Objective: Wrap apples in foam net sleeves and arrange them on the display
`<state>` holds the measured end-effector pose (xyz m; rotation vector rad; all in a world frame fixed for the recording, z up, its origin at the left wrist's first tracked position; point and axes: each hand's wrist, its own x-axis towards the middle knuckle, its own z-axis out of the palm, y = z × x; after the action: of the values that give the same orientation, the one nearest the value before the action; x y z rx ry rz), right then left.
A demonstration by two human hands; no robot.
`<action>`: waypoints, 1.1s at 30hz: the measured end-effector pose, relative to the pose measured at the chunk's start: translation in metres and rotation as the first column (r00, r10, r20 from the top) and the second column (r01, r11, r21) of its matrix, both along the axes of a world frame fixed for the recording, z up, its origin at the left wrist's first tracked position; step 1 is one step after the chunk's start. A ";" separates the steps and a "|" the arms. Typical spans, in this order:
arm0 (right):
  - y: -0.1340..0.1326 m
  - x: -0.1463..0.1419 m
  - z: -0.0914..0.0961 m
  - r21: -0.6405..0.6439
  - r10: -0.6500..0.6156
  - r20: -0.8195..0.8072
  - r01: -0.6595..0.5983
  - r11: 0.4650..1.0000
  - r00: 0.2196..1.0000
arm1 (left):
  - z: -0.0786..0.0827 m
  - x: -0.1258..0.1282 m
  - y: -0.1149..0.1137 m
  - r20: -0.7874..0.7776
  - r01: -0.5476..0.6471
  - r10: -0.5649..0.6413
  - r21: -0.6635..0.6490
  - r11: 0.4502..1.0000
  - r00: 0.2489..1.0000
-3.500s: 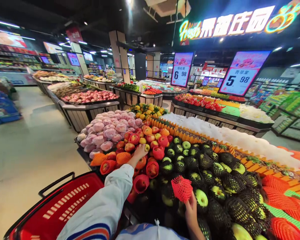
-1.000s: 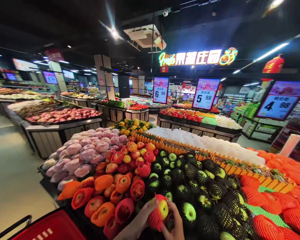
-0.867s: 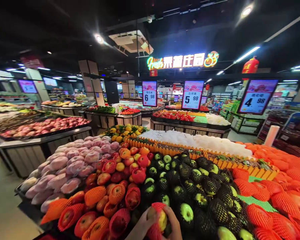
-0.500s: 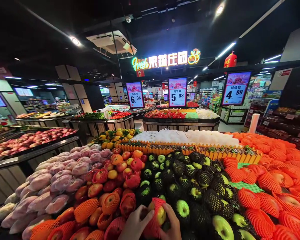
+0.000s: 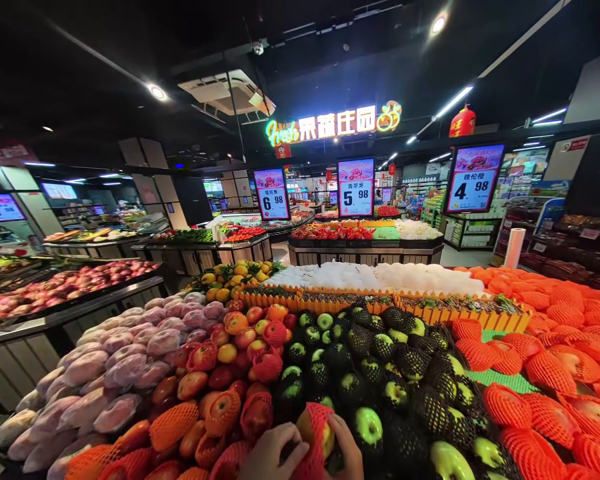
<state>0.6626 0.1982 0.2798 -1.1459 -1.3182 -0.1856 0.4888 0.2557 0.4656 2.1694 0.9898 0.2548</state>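
At the bottom edge, my left hand [image 5: 273,455] and my right hand [image 5: 349,451] both clasp a yellow-red apple [image 5: 316,431] half wrapped in a red foam net. The fingers of each hand curl round the fruit from either side. They hover over the fruit stand where red apples in orange and red nets [image 5: 220,400] meet green apples in black nets [image 5: 380,373]. Only the fingers and part of each hand show; the wrists are cut off by the frame.
Pink-wrapped fruit [image 5: 120,360] lies to the left, orange-netted fruit [image 5: 555,373] to the right, white-wrapped fruit [image 5: 380,275] behind a small orange fence. Further stands, price screens [image 5: 356,188] and a roll of bags [image 5: 514,247] stand beyond.
The view has swung right and up, so the red basket has left the frame. Earlier each hand was apart, left on an apple, right holding the net; now both hold the netted apple.
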 end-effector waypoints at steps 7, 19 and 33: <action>-0.003 0.002 0.003 -0.018 -0.036 -0.005 0.036 0.999 0.999 | 0.006 0.002 -0.004 0.001 -0.025 0.026 -0.222 0.975 1.000; -0.006 0.000 0.002 -0.031 -0.087 -0.008 0.087 0.996 0.996 | -0.004 0.000 -0.006 0.392 0.132 -0.018 -0.265 0.955 0.920; -0.008 -0.001 0.007 -0.058 -0.110 0.029 0.111 0.992 0.994 | 0.007 -0.003 -0.004 0.344 0.077 0.063 -0.378 0.923 0.937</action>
<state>0.6615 0.1900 0.2867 -1.2724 -1.2909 -0.2438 0.4862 0.2521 0.4728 1.6917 0.7525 0.3921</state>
